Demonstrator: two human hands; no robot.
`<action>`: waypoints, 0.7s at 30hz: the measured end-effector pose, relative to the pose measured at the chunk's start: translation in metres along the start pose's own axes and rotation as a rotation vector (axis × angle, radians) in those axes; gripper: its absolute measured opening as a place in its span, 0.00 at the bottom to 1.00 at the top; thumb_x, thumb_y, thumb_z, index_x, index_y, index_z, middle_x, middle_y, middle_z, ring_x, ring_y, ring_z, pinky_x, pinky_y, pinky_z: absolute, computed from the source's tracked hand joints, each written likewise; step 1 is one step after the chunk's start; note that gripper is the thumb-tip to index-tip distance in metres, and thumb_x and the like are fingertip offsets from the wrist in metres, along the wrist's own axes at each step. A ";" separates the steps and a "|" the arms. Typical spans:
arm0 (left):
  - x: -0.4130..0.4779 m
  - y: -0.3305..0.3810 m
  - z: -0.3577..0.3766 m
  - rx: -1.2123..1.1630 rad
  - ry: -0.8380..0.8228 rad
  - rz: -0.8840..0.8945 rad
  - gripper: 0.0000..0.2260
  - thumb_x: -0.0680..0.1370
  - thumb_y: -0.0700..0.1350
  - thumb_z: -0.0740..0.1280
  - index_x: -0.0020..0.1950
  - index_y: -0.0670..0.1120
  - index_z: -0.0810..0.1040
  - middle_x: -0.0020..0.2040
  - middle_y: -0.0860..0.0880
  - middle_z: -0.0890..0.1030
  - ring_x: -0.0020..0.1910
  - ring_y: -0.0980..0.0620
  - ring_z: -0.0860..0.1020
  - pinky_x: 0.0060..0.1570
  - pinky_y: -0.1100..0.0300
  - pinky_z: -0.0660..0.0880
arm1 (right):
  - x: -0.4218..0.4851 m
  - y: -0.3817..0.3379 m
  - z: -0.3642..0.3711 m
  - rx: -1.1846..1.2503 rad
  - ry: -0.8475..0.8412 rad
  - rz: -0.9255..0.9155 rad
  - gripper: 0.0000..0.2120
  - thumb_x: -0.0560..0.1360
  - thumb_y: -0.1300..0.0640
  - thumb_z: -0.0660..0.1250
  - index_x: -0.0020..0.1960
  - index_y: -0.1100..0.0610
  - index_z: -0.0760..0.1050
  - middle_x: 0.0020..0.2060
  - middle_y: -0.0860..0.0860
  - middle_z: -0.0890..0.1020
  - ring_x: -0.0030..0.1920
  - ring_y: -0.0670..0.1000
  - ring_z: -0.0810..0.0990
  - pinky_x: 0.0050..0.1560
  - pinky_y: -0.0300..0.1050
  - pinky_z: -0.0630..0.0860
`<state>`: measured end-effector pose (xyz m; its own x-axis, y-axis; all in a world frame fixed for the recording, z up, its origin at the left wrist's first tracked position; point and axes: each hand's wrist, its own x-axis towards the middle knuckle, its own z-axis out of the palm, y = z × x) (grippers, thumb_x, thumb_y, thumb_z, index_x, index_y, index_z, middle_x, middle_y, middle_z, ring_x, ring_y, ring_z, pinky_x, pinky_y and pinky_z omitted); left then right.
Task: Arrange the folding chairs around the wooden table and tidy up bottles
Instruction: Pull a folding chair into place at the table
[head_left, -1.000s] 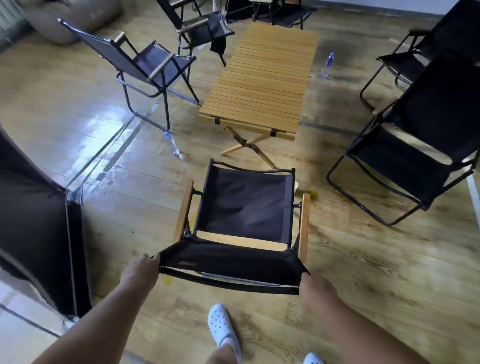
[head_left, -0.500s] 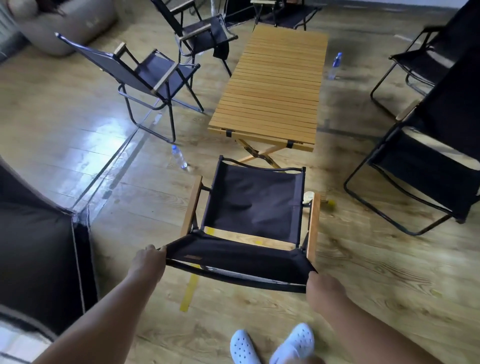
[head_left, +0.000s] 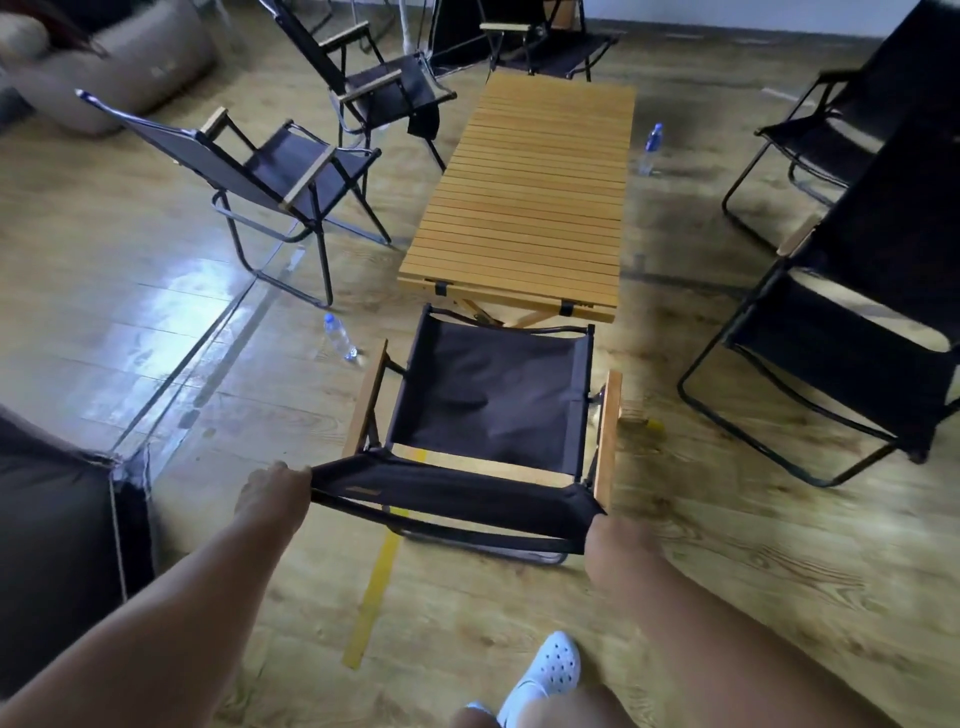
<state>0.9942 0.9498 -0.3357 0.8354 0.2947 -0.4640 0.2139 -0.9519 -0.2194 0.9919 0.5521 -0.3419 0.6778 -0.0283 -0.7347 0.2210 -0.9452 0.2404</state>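
A low black folding chair (head_left: 491, 395) with wooden armrests faces the near end of the slatted wooden table (head_left: 530, 192), its front edge almost at the table. My left hand (head_left: 272, 493) grips the left end of its fabric backrest and my right hand (head_left: 618, 551) grips the right end. One clear water bottle (head_left: 340, 338) lies on the floor left of the chair. Another bottle (head_left: 649, 148) stands on the floor right of the table.
Two folding chairs (head_left: 280, 171) (head_left: 384, 78) stand left of the table, one (head_left: 556, 49) at its far end, two black ones (head_left: 857, 338) (head_left: 826, 130) on the right. A dark fabric object (head_left: 57, 530) is at my left. A yellow tape strip (head_left: 374, 587) marks the wooden floor.
The chair and I have moved forward toward the table's near end, with both hands still holding the backrest. My feet have stepped forward.
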 end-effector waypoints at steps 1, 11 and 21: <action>0.002 0.001 -0.001 -0.003 -0.001 -0.002 0.20 0.78 0.40 0.58 0.69 0.52 0.72 0.53 0.44 0.74 0.57 0.41 0.76 0.57 0.53 0.75 | 0.001 0.001 -0.002 0.011 0.009 -0.003 0.20 0.80 0.62 0.62 0.71 0.58 0.71 0.67 0.52 0.75 0.68 0.55 0.75 0.64 0.47 0.73; -0.006 0.013 -0.011 0.056 -0.046 -0.100 0.22 0.78 0.42 0.61 0.72 0.54 0.68 0.61 0.46 0.72 0.63 0.42 0.69 0.59 0.50 0.72 | -0.008 0.000 -0.010 0.163 0.021 0.007 0.17 0.81 0.60 0.59 0.69 0.58 0.72 0.65 0.54 0.76 0.65 0.56 0.77 0.61 0.47 0.75; -0.056 0.114 -0.029 0.086 -0.005 0.360 0.33 0.73 0.68 0.62 0.75 0.56 0.62 0.75 0.53 0.66 0.74 0.46 0.62 0.71 0.41 0.55 | -0.050 0.027 0.006 0.468 0.169 -0.021 0.34 0.71 0.39 0.69 0.72 0.52 0.67 0.68 0.52 0.71 0.67 0.57 0.72 0.62 0.53 0.73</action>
<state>0.9868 0.8222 -0.3100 0.8466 -0.0576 -0.5291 -0.1372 -0.9841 -0.1124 0.9599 0.5260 -0.3024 0.7891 0.0090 -0.6142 -0.0760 -0.9908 -0.1121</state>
